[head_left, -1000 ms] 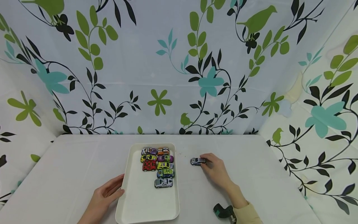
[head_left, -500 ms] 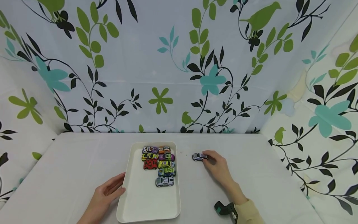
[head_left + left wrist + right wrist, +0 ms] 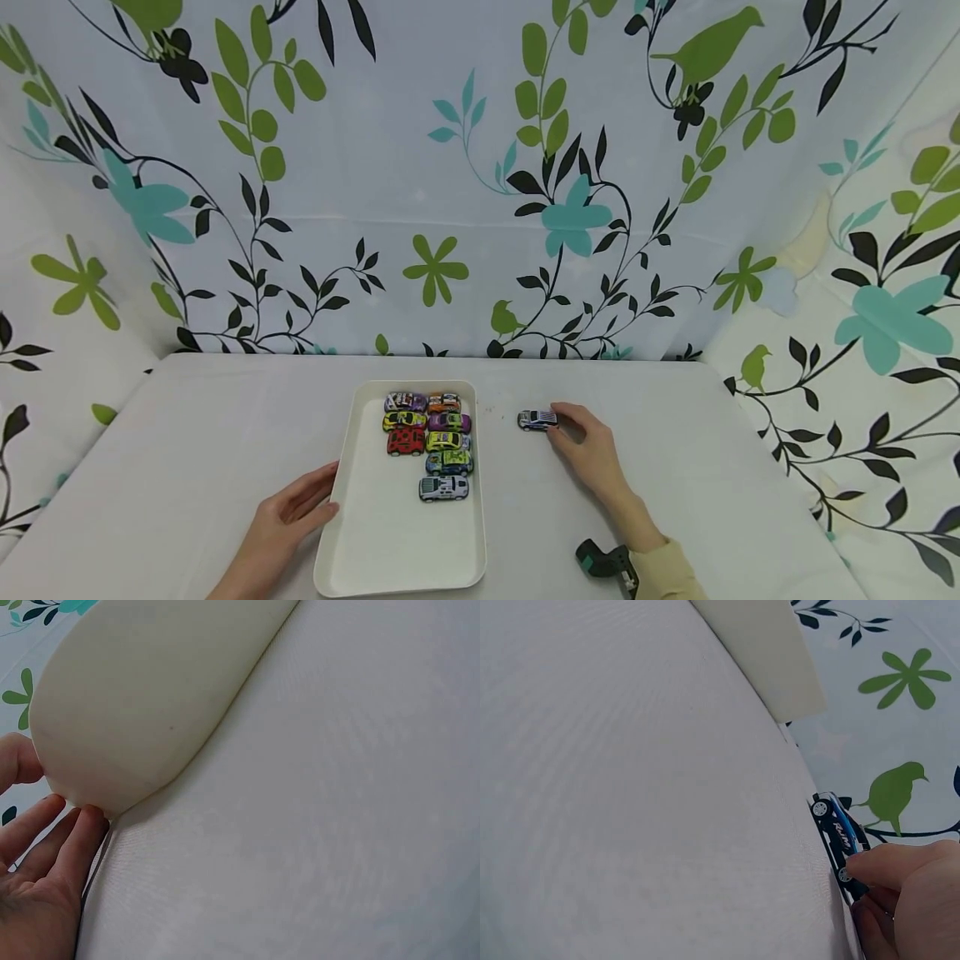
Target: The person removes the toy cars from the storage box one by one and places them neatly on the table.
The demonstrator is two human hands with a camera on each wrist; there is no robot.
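Pinching right hand (image 3: 591,448): its thumb and fingers hold one end of a small silver toy car (image 3: 534,420).
Place of this car: on the worktop (image 3: 187,450), at the right hand's fingertips.
Left hand (image 3: 283,518): its fingers are extended, the thumb apart, and they touch the tray's nearest side.
White tray (image 3: 397,550): it lies between both hands, with eight toy cars (image 3: 406,442) in two columns, the longer one toward the right hand.

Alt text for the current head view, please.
A right hand pinches a toy car beside a white tray holding eight more cars on a white table. The left hand touches the tray's left edge; behind is a leaf-and-bird print.
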